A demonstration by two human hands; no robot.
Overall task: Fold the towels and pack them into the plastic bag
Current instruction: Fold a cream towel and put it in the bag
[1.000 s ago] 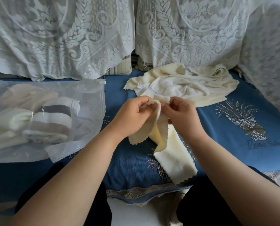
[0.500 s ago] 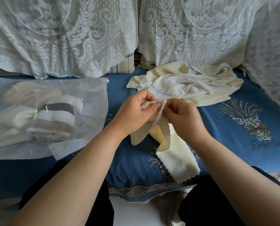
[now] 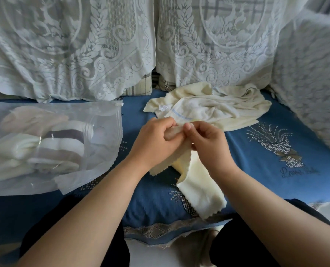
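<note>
We pinch the top edge of a cream towel (image 3: 200,185) with our left hand (image 3: 156,143) and right hand (image 3: 208,145); it hangs near us, zigzag-edged. A crumpled pile (image 3: 214,106) lies farther right, its tag unreadable. The bag (image 3: 106,132), left, holds folded towels. The blue cover (image 3: 275,182) reads "Love", the rest blurred.

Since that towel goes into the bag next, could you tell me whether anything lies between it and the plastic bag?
Nothing visible does. Both the left hand and right hand pinch the cream towel, and only bare blue cover separates it from the plastic bag on the left.
</note>
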